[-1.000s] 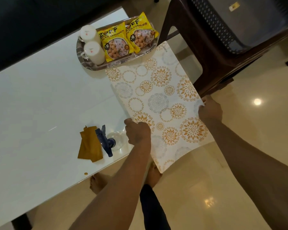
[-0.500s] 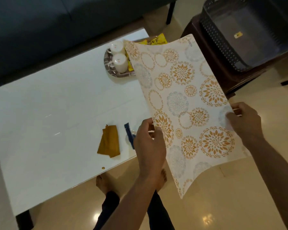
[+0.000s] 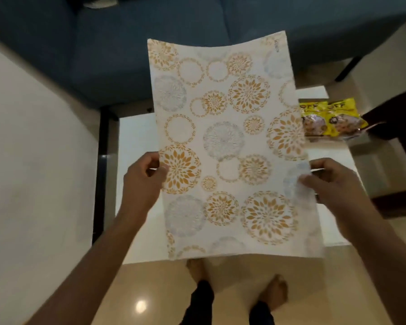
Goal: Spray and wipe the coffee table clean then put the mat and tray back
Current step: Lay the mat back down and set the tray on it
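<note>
Mat (image 3: 225, 146): white, printed with gold and grey floral rings, held up off the white table (image 3: 136, 137), long edges bowed slightly. Left hand (image 3: 142, 181) at 9 o'clock, grip pinched on the mat's left edge; right hand (image 3: 331, 179) at 3 o'clock, grip pinched on its right edge. Yellow snack packets (image 3: 333, 118) at 2 o'clock (tray under them mostly hidden). Blue sofa (image 3: 150, 43) at 12 o'clock. Bare feet (image 3: 275, 290) at 6 o'clock.
</note>
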